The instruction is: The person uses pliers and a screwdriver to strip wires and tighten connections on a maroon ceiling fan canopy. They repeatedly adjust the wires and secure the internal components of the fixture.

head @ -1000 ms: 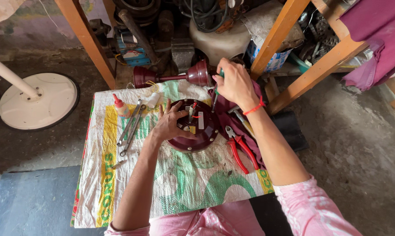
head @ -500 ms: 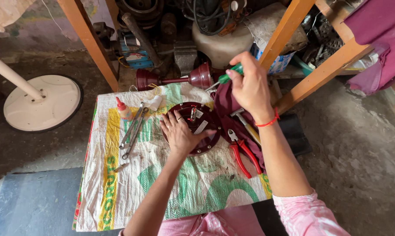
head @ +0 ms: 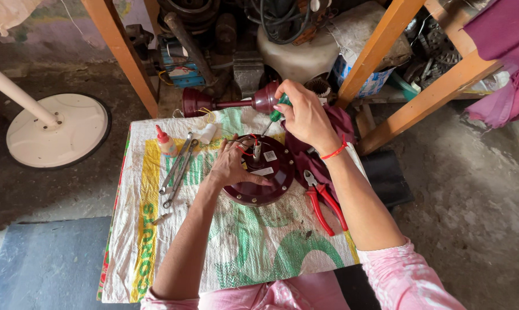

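Head view. Left hand (head: 232, 166) lies flat on the maroon motor housing (head: 264, 178), fingers spread wide over its left half, pressing down rather than gripping. The housing sits on a woven sack (head: 236, 241) that covers the surface, about midway along its far half.

Right hand (head: 305, 115) is raised above the housing's far edge, fingers closed around a green-handled screwdriver (head: 274, 117). The shaft slants down and left from the fingers toward the housing's centre, where a short metal shaft and red and dark wires (head: 245, 146) stand just beyond the left fingertips. A red thread (head: 334, 152) circles the right wrist.

Right of the housing, under the right forearm: red-handled pliers (head: 322, 204), partly on a maroon cloth (head: 314, 155). Left of the left hand: two spanners (head: 178, 166) lying side by side, and further left a small bottle (head: 166, 143) with a red tip. Beyond the right fingers, a maroon downrod (head: 228, 103) with cup-shaped ends lies across the far edge of the sack. Well to the left, on the floor, a white round stand base (head: 58, 129).
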